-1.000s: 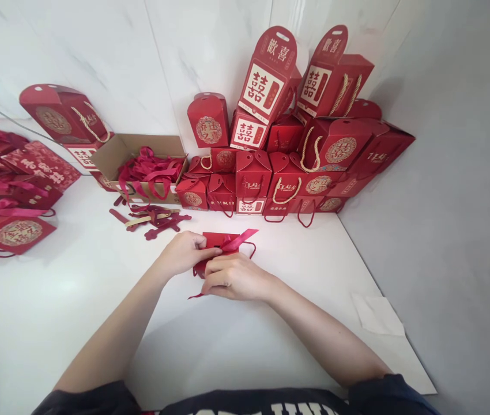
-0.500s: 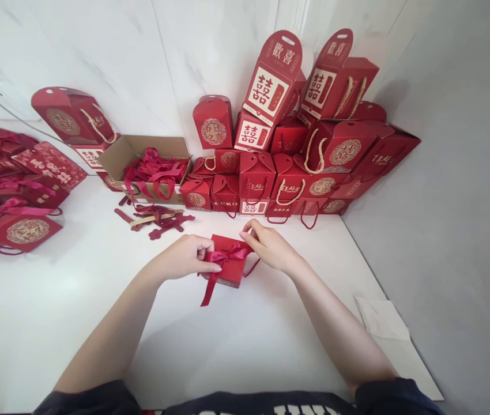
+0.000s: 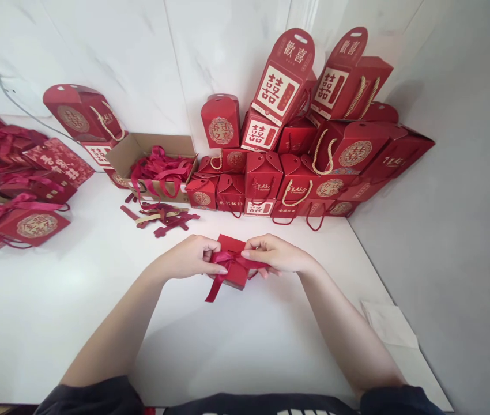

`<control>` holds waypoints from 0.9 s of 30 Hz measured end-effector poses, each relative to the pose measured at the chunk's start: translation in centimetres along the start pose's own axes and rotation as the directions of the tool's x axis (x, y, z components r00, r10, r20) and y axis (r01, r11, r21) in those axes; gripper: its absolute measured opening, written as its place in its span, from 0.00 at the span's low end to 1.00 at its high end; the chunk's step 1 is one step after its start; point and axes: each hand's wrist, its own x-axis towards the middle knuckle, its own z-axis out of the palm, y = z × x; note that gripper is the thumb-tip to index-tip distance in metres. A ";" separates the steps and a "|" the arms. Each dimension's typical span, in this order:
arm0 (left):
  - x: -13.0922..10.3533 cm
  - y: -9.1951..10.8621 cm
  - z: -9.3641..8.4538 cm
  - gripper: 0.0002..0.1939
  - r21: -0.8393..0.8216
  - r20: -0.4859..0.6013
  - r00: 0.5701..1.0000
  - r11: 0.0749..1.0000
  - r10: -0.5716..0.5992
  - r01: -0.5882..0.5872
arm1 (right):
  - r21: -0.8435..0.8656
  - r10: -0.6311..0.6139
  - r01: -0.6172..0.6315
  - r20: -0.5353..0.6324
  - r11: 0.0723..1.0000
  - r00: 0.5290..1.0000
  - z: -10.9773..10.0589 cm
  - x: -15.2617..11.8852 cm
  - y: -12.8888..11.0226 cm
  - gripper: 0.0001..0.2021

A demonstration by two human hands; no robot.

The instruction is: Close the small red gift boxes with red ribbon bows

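A small red gift box [image 3: 237, 279] stands on the white table in front of me, with a crimson satin ribbon [image 3: 215, 288] tied in a bow across its top. My left hand [image 3: 193, 256] is closed at the box's left side, thumb and fingers pinching the bow's left loop. On the right, my right hand [image 3: 273, 253] pinches the ribbon near the knot, its thumb and index finger together. One ribbon tail hangs over the box's front; another stretches right beneath my right fingers. Part of a dark red cord handle shows at the box's right side.
Behind stand stacked red gift boxes [image 3: 264, 178] against the tiled wall. A cardboard box [image 3: 117, 158] holds crimson ribbons; flat dark red strips [image 3: 171, 222] lie before it. Ribboned boxes [image 3: 40, 225] are piled at left. White paper [image 3: 389, 323] lies near the right edge.
My right hand has moved down and inward from the box's back right corner to the bow, now pinching the ribbon close to the knot. The left hand keeps its hold.
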 end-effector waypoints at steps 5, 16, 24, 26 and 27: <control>0.2 -0.5 -0.4 0.17 0.009 0.014 1.000 1.000 0.026 -0.026 | -0.078 0.001 -0.001 0.006 0.997 1.000 -0.1 -0.7 -0.4 0.12; 1.2 0.0 1.2 0.17 0.071 -0.300 0.946 0.992 0.123 -0.107 | -0.041 0.016 -0.016 0.023 0.999 1.000 0.2 0.1 0.3 0.10; 1.6 0.0 2.2 0.08 0.094 -0.223 0.961 0.985 0.164 -0.147 | -0.434 -0.224 0.131 -0.170 0.891 0.960 0.5 -0.2 0.2 0.14; 1.6 0.1 2.3 0.07 0.128 -0.229 0.956 0.980 0.182 -0.155 | -0.554 -0.323 0.156 -0.218 0.818 0.921 0.5 -0.2 0.1 0.11; 1.6 0.2 2.3 0.07 0.144 -0.231 0.954 0.976 0.191 -0.161 | -0.590 -0.363 0.166 -0.232 0.790 0.902 0.5 -0.2 0.1 0.10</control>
